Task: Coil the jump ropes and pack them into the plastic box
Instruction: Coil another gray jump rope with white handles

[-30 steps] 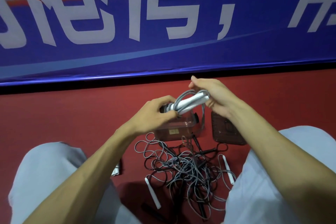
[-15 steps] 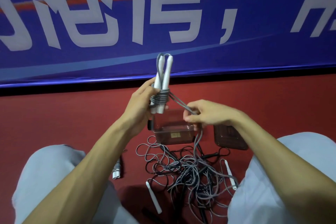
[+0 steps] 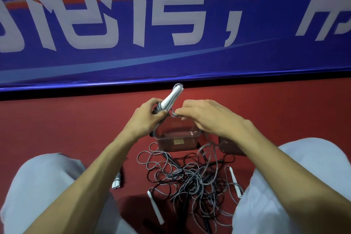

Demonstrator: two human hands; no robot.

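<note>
Fingers [image 3: 154,103] of the left hand [image 3: 145,120] are curled tight round a jump rope [image 3: 171,98]. Its two white handles lie side by side with grey cord wound about their lower end, and they tilt up and to the right. The right hand [image 3: 209,118] is just beside it, its fingertips [image 3: 181,111] pinching a loop of the same grey cord close to the windings.

Both hands are above the plastic box [image 3: 178,139]. It is clear and open-topped and stands on the red floor [image 3: 66,129], near the floor's far edge under a blue banner [image 3: 171,59] with white characters. Just right of the box is a dark plastic piece [image 3: 227,143], mostly hidden by the right forearm.

Nearer the person, between the grey-trousered knees [image 3: 43,186], a tangle of ropes [image 3: 190,178] in grey and black is spread on the floor. Loose white handles [image 3: 155,207] stick out of it, and a small wound bundle [image 3: 116,183] lies by the left knee.
</note>
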